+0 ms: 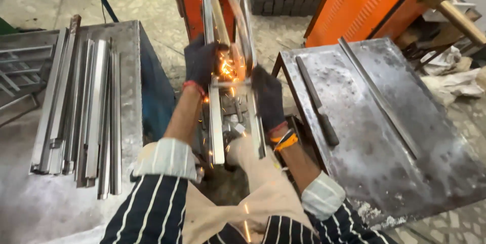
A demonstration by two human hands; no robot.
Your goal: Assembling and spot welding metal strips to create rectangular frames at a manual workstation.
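Left hand (201, 60) in dark glove, fingers closed around upright metal frame (216, 122), sparks (226, 67) just beside it

Right hand (268, 98) in dark glove, gripping right bar of same frame, lower down

Frame stands between both hands, above knee, leaning against orange machine (202, 1)

Left side: metal table (129, 71) with bundle of steel strips (81, 112)

Right side: steel plate (374, 132) with dark file (316, 102) and long thin rod (379, 97) on it
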